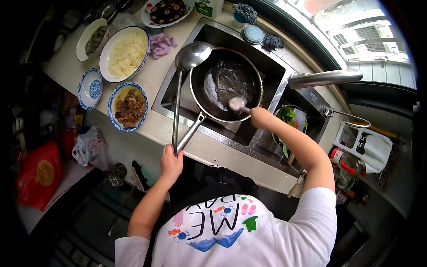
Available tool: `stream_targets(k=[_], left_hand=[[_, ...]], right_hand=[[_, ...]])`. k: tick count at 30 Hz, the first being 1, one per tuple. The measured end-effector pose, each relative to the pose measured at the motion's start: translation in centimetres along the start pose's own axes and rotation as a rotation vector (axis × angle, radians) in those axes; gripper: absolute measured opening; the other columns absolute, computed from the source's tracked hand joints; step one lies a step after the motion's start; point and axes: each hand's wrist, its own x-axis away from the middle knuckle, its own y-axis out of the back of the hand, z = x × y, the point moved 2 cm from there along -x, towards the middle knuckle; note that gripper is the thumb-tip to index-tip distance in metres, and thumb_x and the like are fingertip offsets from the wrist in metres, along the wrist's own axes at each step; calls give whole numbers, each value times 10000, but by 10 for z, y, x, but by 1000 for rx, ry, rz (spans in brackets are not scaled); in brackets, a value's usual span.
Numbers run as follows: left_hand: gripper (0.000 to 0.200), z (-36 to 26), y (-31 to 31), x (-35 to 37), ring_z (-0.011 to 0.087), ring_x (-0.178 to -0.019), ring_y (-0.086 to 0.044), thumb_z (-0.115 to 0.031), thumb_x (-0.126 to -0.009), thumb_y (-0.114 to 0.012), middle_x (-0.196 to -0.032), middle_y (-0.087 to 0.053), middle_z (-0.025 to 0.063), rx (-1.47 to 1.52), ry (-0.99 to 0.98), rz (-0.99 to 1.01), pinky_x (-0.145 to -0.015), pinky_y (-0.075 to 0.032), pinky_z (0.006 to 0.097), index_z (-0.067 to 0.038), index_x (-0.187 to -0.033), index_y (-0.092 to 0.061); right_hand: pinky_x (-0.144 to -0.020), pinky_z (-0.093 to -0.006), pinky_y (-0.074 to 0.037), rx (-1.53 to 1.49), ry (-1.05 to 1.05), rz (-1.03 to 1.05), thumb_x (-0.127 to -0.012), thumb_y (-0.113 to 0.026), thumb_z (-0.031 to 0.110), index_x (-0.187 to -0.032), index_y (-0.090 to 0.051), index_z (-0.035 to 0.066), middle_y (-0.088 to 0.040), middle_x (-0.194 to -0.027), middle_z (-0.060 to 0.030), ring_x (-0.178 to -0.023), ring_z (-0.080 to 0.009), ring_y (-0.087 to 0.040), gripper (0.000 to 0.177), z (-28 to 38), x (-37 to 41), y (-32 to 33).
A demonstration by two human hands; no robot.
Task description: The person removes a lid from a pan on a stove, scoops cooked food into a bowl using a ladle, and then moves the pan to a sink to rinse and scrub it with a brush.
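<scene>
A dark wok (pixel 209 89) with water in it rests over the left sink basin (pixel 273 71). My left hand (pixel 171 164) is closed round the ends of the wok's handle and a long metal ladle (pixel 176 102). The ladle's bowl lies against the wok's far left rim. My right hand (pixel 261 118) grips the short handle of a dish brush (pixel 237 103). Its pale round head touches the wet inside of the wok, on the near right.
On the left counter stand a bowl of pale slices (pixel 129 53), a bowl of brown meat (pixel 130 108) and a small patterned dish (pixel 90 89). A purple cloth (pixel 161 45) lies beside them. A faucet (pixel 324 78) reaches over the sink; leafy greens (pixel 287 116) sit in the right basin.
</scene>
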Motion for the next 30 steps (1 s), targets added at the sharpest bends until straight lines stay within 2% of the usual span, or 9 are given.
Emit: stream_targets(k=[2,4,6,9,14,18,20,25,30], left_hand=[[289,0,-1,1,386,-814,-523,-135,-718,-635,-883,-523,185,-4,11,-6,-687,-427,428,2,-907,-465],[281,-4,1,0,384,-812,-524,-139,-719,-634,-882,-525,183,-14,25,-3,-685,-427,427,0,-898,-468],[267,-6,2,-3,382,-805,-525,-142,-719,-633,-878,-526,177,-7,21,-5,-680,-426,426,-5,-881,-471],[249,-5,5,-3,380,-801,-524,-141,-719,-631,-871,-525,172,-21,40,-4,-677,-425,425,-9,-860,-474],[251,-3,1,-3,379,-803,-522,-140,-715,-632,-865,-522,168,-14,15,-7,-678,-422,428,-12,-869,-480],[252,-5,2,-4,378,-803,-520,-139,-709,-637,-865,-521,166,-10,-5,-14,-676,-421,430,-12,-853,-474],[251,-3,3,-3,377,-801,-520,-139,-709,-638,-862,-522,165,-14,11,-10,-673,-420,429,-12,-845,-470],[244,-3,1,-5,372,-795,-523,-141,-710,-639,-847,-523,162,-20,4,-18,-672,-420,427,-13,-834,-473],[245,-6,2,-6,370,-789,-523,-137,-706,-643,-843,-523,161,-17,-15,-22,-672,-419,424,-12,-835,-476]], right_hand=[[-633,-367,-461,-250,100,-55,-769,-523,156,-875,-589,-47,-592,-704,-204,-678,-318,-598,238,2,-21,-23],[-557,-337,-427,-846,-56,66,-789,-559,201,-904,-592,-23,-561,-632,-136,-554,-210,-520,254,32,-22,-4],[-596,-344,-440,-850,-95,-11,-794,-555,209,-924,-593,-11,-586,-674,-143,-609,-230,-560,258,37,-34,-6],[-731,-384,-459,-235,11,-47,-772,-544,175,-916,-610,6,-613,-803,-202,-801,-309,-603,231,-6,-41,-23],[-641,-386,-486,116,27,101,-755,-509,134,-849,-641,29,-618,-770,-193,-723,-321,-613,194,-19,-10,10],[-602,-379,-463,-590,74,-2,-785,-547,197,-906,-600,8,-604,-707,-183,-627,-279,-598,230,27,-24,7],[-650,-371,-466,-392,162,-121,-780,-557,190,-924,-600,19,-620,-760,-156,-693,-265,-608,227,11,-38,-14],[-691,-380,-487,144,19,153,-738,-504,99,-849,-642,33,-618,-822,-185,-797,-322,-603,188,-24,-5,23],[-714,-361,-462,-379,219,-25,-760,-529,154,-981,-589,24,-614,-824,-194,-795,-330,-588,263,-2,-27,-9]])
